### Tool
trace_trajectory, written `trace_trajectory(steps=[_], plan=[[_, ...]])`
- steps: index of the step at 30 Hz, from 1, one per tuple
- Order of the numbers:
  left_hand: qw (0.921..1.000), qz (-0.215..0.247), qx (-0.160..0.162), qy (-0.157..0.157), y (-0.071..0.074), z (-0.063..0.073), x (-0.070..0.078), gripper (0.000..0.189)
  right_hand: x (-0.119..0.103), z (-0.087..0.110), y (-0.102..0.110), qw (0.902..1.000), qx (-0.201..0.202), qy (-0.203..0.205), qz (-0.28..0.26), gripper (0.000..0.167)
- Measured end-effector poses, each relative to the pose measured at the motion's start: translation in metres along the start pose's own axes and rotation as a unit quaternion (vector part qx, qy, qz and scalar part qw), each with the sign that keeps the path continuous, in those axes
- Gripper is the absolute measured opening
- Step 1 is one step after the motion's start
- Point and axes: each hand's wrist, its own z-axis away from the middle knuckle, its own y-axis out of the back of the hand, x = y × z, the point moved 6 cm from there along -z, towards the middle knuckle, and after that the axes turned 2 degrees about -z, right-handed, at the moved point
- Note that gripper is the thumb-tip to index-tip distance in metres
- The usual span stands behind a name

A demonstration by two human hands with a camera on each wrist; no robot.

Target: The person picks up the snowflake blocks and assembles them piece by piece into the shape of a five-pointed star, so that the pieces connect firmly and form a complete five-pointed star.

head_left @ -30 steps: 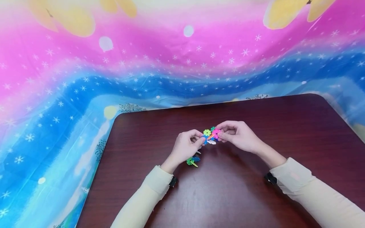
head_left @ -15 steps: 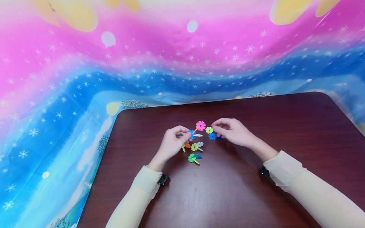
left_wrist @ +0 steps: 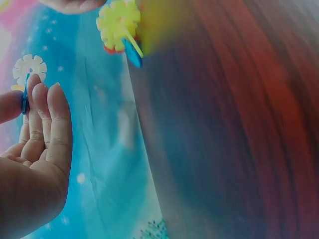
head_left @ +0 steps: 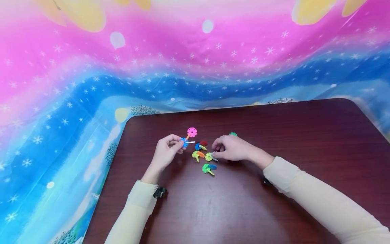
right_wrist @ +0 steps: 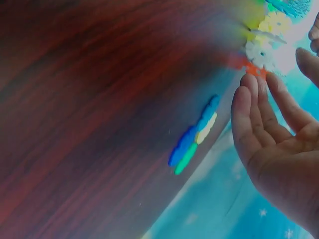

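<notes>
Thumb and fingers of my left hand [head_left: 166, 152] pinch a blue snowflake disc [head_left: 184, 142], with orange, white and pink discs [head_left: 192, 132] slotted onto it. The left wrist view shows this blue disc [left_wrist: 26, 97] edge-on, a white disc [left_wrist: 30, 68] behind it. My right hand [head_left: 233, 148] is low over the table, fingertips right beside a cluster of yellow-green and white discs [head_left: 209, 156]. In the right wrist view its thumb and fingers stand apart. A green disc [head_left: 233, 134] shows past this hand, which hides the blue and yellow discs lying with it.
More joined clusters lie between the hands: blue with red and yellow [head_left: 198, 146], yellow with orange [head_left: 195, 154], and green with blue [head_left: 206, 168]. They lie on a dark red-brown table [head_left: 231, 206]. A colourful printed cloth [head_left: 170, 67] hangs behind it.
The left hand has moved left with its joined discs, away from the right hand. The right hand has let go of the loose discs and come down toward the clusters.
</notes>
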Motion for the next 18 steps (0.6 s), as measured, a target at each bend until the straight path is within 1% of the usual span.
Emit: trace_trajectory(steps=[2,5,10,14,18], plan=[[0.9999,0.003,0.012,0.004,0.006,0.000,-0.003,0.011,-0.001,-0.004,-0.003,0.9999,0.001,-0.012,0.005,0.028],[0.9997,0.004,0.022,0.008,0.012,0.000,-0.006,0.011,-0.001,-0.010,-0.007,0.9993,-0.006,-0.036,0.007,0.030],[0.9998,0.005,0.015,0.011,0.011,0.001,-0.009,0.013,-0.002,-0.017,-0.012,0.9966,-0.033,-0.073,0.021,0.042],[0.9999,0.007,0.010,0.009,0.009,0.001,-0.010,0.012,-0.002,-0.019,-0.016,0.9950,-0.047,-0.084,0.030,0.033],[0.9999,0.010,0.008,0.008,0.007,0.001,-0.010,0.012,0.000,-0.019,-0.018,0.9944,-0.055,-0.088,0.019,0.026]])
